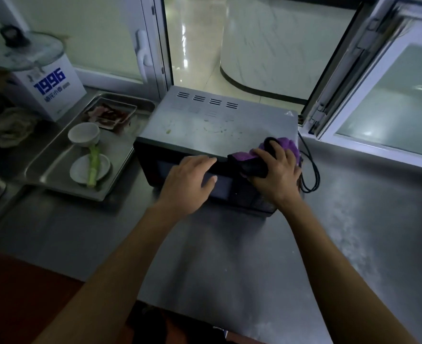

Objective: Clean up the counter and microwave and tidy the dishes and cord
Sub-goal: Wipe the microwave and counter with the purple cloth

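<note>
A: Two hands on the microwave (pixel 217 135) right now. The right hand (pixel 275 167) has its fingers curled round a purple cloth (pixel 283 145), pressing it on the front right corner of the top

B: And the left hand (pixel 190 181)?

A: Fingers laid flat and fairly straight over the front top edge, just beside the cloth, holding nothing. Bracing the oven, I'd judge

B: So where does the dirt lie from that cloth?

A: Away and to the left. Crumbs and smears (pixel 212 129) sit across the middle of the top panel, toward the vents. The top's long axis runs left to right, so I'd expect the sweep to go leftward, with the right hand plainly the nearer one

B: Anything in the way?

A: Nothing on the top itself. The black cord (pixel 312 170) loops on the counter (pixel 254 256) just right of the oven, untidied. On the left, a steel tray (pixel 56 155) holds a white bowl (pixel 83 133), a saucer (pixel 90 168) with a green stalk (pixel 93 165) across it, and a smaller tray with scraps (pixel 110 114)
</note>
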Action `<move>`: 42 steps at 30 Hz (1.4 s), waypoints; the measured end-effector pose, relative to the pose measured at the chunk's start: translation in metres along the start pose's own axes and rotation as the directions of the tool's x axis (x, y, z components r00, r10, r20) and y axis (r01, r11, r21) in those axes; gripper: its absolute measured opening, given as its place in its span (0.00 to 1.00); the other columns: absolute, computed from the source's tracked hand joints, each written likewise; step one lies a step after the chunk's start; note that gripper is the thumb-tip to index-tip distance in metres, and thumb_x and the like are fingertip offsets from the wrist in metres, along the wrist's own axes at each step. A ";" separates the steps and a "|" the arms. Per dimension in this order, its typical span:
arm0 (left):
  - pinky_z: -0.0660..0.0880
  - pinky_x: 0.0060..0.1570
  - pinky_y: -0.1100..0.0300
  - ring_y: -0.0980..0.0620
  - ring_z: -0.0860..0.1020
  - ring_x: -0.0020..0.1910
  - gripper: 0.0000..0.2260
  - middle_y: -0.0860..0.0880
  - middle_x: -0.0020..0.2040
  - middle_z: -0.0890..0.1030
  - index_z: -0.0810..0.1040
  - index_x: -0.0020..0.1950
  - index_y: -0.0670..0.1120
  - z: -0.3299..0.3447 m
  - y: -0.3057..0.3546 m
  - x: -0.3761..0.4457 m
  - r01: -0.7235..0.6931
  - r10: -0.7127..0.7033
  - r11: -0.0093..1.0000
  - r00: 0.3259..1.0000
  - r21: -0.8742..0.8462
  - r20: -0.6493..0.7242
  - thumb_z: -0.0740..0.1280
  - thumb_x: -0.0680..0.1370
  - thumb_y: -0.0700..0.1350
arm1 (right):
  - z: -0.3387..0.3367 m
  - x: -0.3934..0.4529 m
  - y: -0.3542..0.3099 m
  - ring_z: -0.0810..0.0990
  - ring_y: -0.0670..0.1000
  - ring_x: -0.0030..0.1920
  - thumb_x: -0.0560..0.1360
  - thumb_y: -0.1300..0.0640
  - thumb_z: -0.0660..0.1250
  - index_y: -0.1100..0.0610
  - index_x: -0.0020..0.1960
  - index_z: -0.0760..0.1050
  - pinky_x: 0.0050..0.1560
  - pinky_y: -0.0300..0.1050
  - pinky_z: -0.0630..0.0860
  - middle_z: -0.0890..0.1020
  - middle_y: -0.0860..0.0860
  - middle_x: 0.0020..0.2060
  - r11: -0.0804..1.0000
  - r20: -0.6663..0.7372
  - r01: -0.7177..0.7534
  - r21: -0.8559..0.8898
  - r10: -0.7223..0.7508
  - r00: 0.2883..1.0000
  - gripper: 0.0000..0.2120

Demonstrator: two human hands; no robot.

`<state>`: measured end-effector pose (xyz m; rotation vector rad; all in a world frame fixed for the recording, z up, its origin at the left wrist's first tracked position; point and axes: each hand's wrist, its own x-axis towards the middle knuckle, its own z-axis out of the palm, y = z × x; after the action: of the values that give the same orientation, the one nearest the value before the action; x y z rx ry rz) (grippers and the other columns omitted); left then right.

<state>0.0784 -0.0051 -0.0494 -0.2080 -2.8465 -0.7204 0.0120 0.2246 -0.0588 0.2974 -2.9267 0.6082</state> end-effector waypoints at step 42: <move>0.72 0.62 0.41 0.42 0.71 0.69 0.24 0.44 0.68 0.75 0.73 0.70 0.44 -0.046 -0.188 0.091 -0.063 0.065 0.994 0.998 0.088 -0.018 0.66 0.78 0.55 | 0.095 0.142 -0.156 0.52 0.56 0.78 0.80 0.45 0.51 0.51 0.77 0.60 0.76 0.65 0.50 0.60 0.50 0.78 0.994 0.094 -0.041 -0.097 0.050 0.994 0.27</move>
<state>-0.0370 -0.1833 -0.0747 -0.2750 -2.8302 -0.5811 -0.1001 0.0222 -0.0618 0.2565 -3.0515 0.4713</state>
